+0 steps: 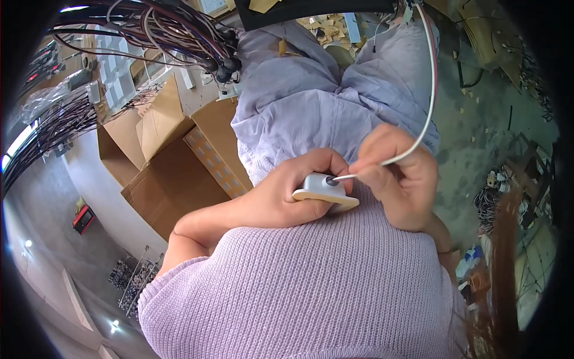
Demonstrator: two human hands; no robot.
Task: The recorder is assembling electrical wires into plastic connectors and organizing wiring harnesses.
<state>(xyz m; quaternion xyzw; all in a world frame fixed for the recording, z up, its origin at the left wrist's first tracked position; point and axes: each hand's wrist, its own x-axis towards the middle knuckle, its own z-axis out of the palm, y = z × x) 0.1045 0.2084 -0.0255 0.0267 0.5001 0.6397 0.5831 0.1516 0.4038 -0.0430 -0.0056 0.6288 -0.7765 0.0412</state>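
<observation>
In front of my chest, my left hand (293, 188) is closed around a small light-grey housing (320, 184) with a flat, tan-edged base. A dark round grommet (330, 180) sits on the housing's side, and the thin end of a white cable (428, 107) meets it there. Close to that point, my right hand (399, 179) pinches the cable between thumb and fingers. From the pinch the cable arcs up and to the right, toward the top of the view. My left fingertips are partly hidden behind the housing.
An open cardboard box (173, 185) stands to my left. Bundles of dark wires (173, 24) with connector ends hang at the upper left. Scraps litter the green floor (472, 125) on the right, where coiled cables (490, 206) lie. A black edge (317, 13) crosses beyond my knees.
</observation>
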